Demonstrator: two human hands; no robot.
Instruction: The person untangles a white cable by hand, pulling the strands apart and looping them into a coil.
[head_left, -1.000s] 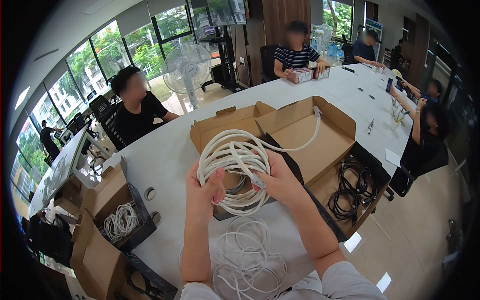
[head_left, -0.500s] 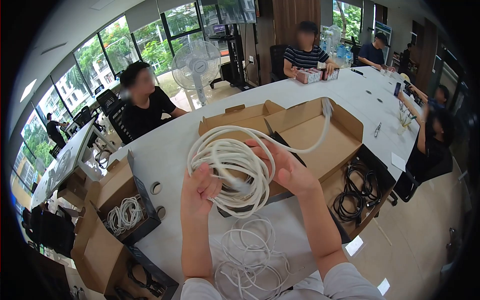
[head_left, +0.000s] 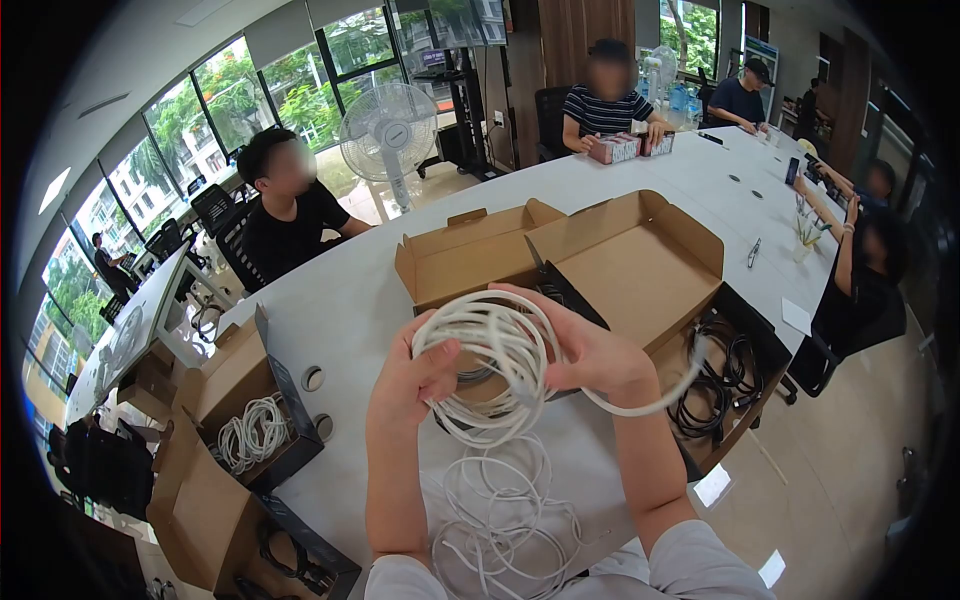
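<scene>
Left hand (head_left: 415,378) and right hand (head_left: 590,352) both gripped a coiled white cable (head_left: 487,362), fingers closed around it, held above the white table (head_left: 350,300) in front of an open cardboard box (head_left: 640,255). Loose white cable (head_left: 500,520) lay below.

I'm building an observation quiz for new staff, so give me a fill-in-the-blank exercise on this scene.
1. The left hand and the right hand both hold a coil of ____ cable.
2. The cables lying to the right of the right hand are ____ in colour.
3. The cardboard box behind the coil has its flaps ____.
Missing words: white; black; open.
</scene>
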